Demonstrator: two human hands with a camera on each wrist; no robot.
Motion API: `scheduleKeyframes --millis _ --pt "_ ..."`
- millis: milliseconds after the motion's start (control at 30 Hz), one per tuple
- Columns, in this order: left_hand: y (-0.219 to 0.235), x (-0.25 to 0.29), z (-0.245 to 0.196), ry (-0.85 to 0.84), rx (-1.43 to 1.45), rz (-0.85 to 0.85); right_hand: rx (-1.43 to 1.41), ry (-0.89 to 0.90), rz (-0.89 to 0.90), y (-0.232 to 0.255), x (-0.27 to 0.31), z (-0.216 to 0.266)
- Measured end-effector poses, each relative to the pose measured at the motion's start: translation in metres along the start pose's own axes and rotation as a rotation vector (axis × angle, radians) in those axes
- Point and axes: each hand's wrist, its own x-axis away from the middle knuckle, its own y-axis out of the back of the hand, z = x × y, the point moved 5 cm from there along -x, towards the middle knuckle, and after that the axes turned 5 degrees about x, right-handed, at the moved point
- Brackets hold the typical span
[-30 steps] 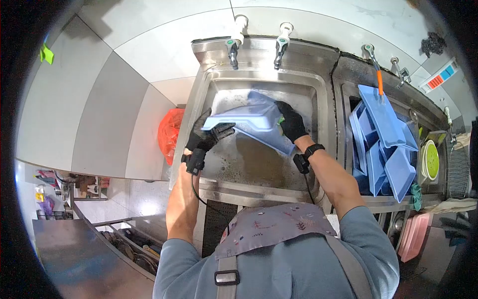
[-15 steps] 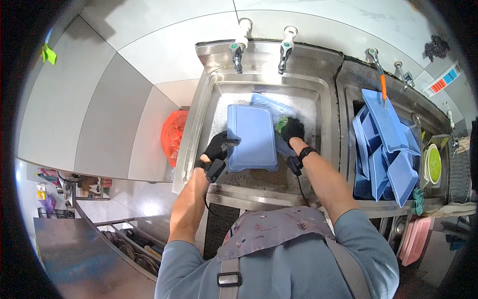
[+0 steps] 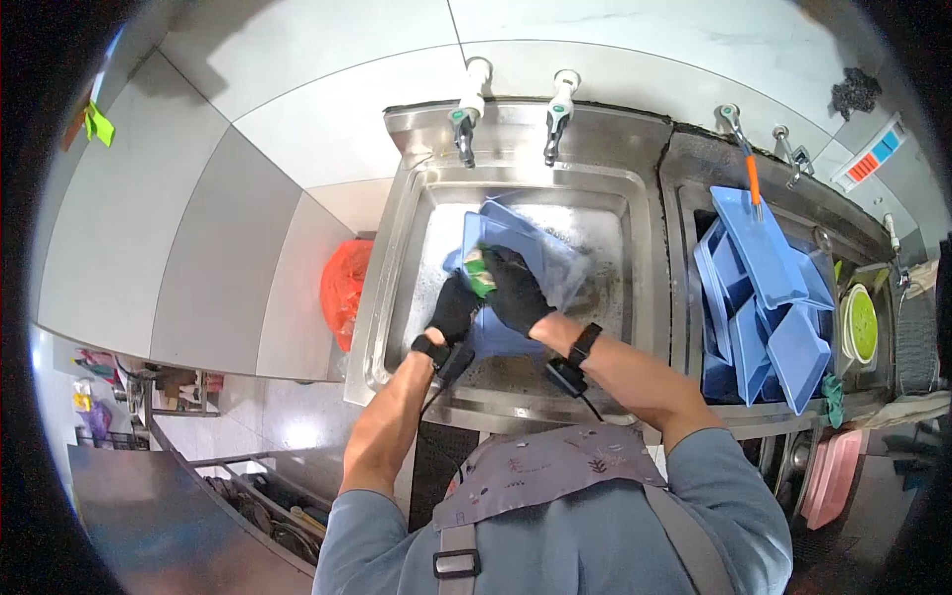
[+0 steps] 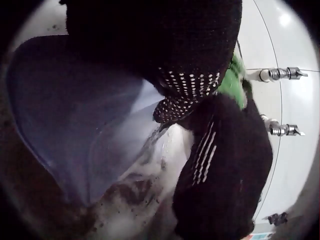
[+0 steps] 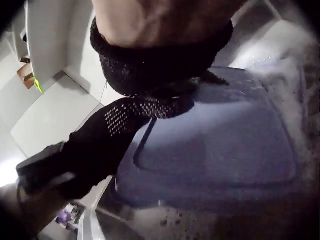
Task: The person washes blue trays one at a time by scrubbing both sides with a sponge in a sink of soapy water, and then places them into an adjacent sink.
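Both hands wear black gloves over the soapy sink (image 3: 645,297). My left hand (image 3: 454,309) (image 4: 155,45) grips a blue tray (image 3: 501,335) (image 4: 60,115) (image 5: 225,145) at its left edge. A green-and-white scrubbing pad (image 3: 480,274) (image 4: 231,85) is in my right hand (image 3: 518,293) (image 4: 220,165) (image 5: 155,65), against the tray's left side in the head view. The hands are close together, and their fingertips are partly hidden. Behind the held tray, another blue tray (image 3: 526,220) lies partly in the suds.
Several blue trays (image 3: 759,248) are piled in the right-hand basin, beside green-and-white dishes (image 3: 861,325). Two taps (image 3: 463,134) (image 3: 557,129) stand behind the sink. A red bag (image 3: 345,293) is left of it, and pink trays (image 3: 831,476) are at lower right.
The held tray tilted from a raised slant to face up, then shifted slightly. My right hand has moved left with the pad, from the tray's right side to its left edge, beside my left hand.
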Motion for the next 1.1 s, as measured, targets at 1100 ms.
scheduleKeyframes --millis 1100 --pt "0.011 0.004 -0.058 0.088 -0.416 -0.399 -0.906 -0.703 0.877 -0.004 0.045 -0.087"
